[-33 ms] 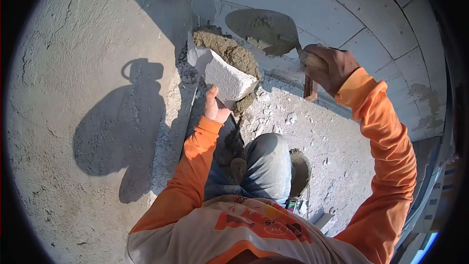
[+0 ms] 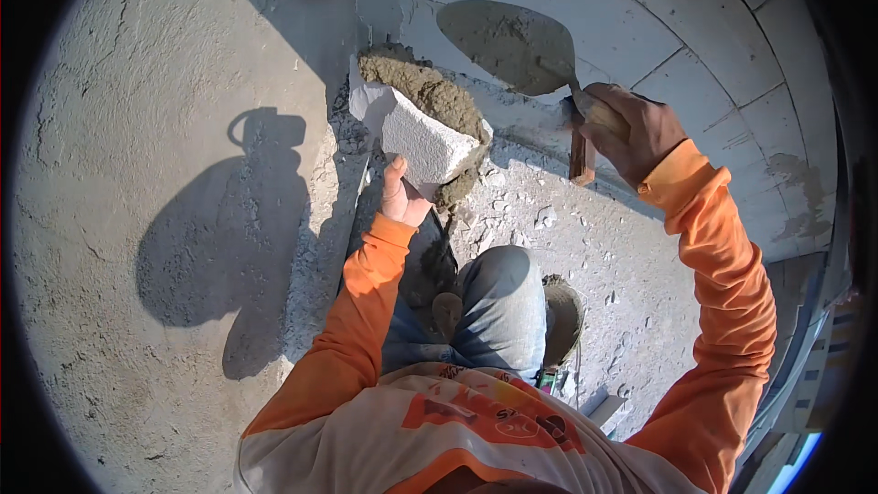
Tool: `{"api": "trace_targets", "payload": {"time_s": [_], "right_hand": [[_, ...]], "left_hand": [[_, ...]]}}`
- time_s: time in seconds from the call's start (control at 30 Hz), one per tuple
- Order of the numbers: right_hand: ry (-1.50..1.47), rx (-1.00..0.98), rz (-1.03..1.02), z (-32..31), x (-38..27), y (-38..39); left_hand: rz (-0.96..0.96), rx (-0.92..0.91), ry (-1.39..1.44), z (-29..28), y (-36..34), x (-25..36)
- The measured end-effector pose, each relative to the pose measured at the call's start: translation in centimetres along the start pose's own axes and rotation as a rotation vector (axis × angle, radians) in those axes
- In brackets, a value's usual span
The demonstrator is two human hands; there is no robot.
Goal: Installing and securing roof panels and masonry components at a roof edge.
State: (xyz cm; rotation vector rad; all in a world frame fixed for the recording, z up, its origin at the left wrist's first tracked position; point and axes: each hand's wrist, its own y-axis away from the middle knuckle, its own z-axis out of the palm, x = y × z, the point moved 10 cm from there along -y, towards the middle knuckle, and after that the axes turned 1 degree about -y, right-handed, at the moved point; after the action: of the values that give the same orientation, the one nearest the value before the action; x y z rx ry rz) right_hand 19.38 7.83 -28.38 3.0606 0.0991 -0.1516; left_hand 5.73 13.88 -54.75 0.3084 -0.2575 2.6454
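A white, rough-faced block (image 2: pixel 422 144), coated along its far side with wet grey-brown mortar (image 2: pixel 430 96), is held near the wall corner. Its near end is grasped by the left hand (image 2: pixel 404 199), thumb pressed against it, the other fingers mostly hidden. A broad, mortar-smeared metal trowel (image 2: pixel 512 44) is raised beyond, its pale wooden handle (image 2: pixel 604 117) wrapped by the right hand (image 2: pixel 638 133).
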Motion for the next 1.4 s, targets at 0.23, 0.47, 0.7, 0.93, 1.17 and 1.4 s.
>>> {"api": "trace_targets", "payload": {"time_s": [0.23,0.47,0.7,0.93,1.17,1.4], "right_hand": [[-0.175,0.287,0.123,5.5,8.8,11.9],[-0.397,-0.556,0.786,30.8,19.2,34.4],[-0.16,-0.926,0.922,56.9,21.3,43.0],[-0.423,-0.789,0.967,55.1,17.3,40.3],[-1.131,-0.184,1.109,48.8,15.5,41.7],[-1.01,-0.195,1.206,38.1,19.0,45.6]], "left_hand": [[-0.052,0.025,-0.025,0.0,-2.4,-1.2],[-0.037,0.096,-0.206,-2.2,-3.7,1.0],[0.051,-0.187,0.026,-7.1,-6.1,-2.8],[-0.249,-0.094,0.116,-10.8,-5.7,-2.8],[0.026,-0.161,-0.244,-8.5,-5.3,-1.0],[0.159,-0.06,-0.326,-5.0,-5.5,-2.3]]}}
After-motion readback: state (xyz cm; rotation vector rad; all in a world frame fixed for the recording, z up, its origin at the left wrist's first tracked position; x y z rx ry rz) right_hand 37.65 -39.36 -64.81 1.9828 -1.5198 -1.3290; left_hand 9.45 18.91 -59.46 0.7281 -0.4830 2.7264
